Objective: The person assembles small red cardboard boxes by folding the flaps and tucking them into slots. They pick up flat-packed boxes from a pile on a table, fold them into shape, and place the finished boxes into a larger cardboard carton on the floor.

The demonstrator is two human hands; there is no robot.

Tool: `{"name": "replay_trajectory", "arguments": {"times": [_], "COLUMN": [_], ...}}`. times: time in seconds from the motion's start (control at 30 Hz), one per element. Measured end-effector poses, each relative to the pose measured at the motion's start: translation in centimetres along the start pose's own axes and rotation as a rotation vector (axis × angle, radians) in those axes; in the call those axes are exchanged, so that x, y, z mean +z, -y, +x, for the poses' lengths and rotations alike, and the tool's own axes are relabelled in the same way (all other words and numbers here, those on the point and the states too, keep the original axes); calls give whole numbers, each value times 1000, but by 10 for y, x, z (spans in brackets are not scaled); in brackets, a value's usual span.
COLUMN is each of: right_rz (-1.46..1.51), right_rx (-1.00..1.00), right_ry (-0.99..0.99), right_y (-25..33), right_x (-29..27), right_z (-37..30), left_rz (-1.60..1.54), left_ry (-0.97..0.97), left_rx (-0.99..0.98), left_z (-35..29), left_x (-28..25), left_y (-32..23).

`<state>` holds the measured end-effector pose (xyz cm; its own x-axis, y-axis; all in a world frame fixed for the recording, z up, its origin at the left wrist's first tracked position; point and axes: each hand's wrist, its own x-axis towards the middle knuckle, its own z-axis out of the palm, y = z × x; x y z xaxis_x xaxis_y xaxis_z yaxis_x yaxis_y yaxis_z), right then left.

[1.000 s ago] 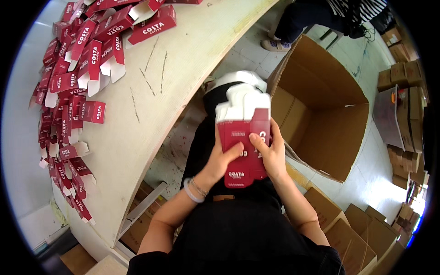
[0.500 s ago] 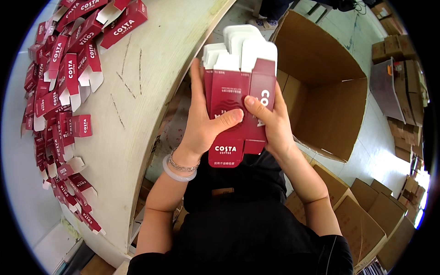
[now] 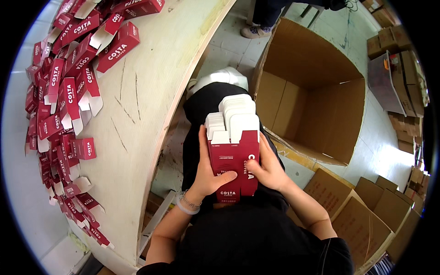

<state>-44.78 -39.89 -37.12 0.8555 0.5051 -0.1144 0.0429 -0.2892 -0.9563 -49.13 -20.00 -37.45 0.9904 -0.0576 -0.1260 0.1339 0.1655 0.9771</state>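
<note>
A stack of flat, unfolded dark red cartons with white flaps fanned at the far end rests over my lap. My left hand grips its left edge, thumb lying across the top carton. On the opposite edge my right hand holds the same stack, its thumb pressed on the red face. The fingers of both hands are partly hidden beneath the cartons. A clear bangle and a beaded bracelet circle my left wrist.
Many erected red boxes, some with open white flaps, lie heaped along the left of the pale table. A large open cardboard box stands at right. Further cardboard boxes sit lower right. Another person's foot shows at the top.
Both hands have brought the carton stack down and closer to my lap. My legs and a white shoe now show beyond it. The view has shifted slightly.
</note>
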Motion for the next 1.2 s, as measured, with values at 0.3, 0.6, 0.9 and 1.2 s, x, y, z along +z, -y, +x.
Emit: {"name": "replay_trajectory", "arguments": {"times": [0.3,0.6,0.9,1.2], "right_rz": [-145,-782,-888,-695], "right_rx": [-23,-452,-339,-577], "right_ry": [-439,-297,-356,-420], "right_y": [-16,55,60,63], "right_x": [-44,17,28,3], "right_z": [0,47,31,30], "left_rz": [22,250,199,-187], "left_ry": [39,-29,-35,31], "left_rx": [-17,3,9,12], "left_z": [5,3,-9,-13], "left_x": [-5,7,12,-11], "left_y": [-10,-8,-8,4]}}
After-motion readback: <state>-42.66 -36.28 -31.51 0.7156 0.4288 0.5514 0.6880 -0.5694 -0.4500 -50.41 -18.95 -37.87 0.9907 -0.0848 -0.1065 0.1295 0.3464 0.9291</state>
